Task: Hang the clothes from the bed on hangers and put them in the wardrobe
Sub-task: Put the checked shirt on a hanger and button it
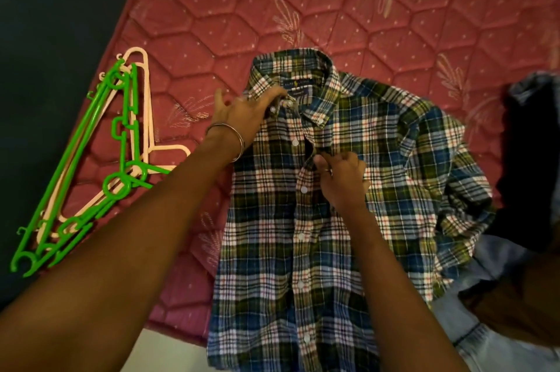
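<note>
A plaid shirt [348,189] in blue, green and white lies flat and face up on the pink quilted mattress [363,7], collar toward the far side. My left hand [242,117] holds the left collar tip by the top button. My right hand [339,177] pinches the button placket at chest height. A bunch of green and pale pink plastic hangers [100,159] lies on the mattress's left edge, apart from both hands.
More clothes sit at the right: a dark garment [530,159], a light blue one [500,265] and a brown one [515,311]. The mattress edge runs diagonally at the left, with dark floor [45,38] beyond. The wardrobe is out of view.
</note>
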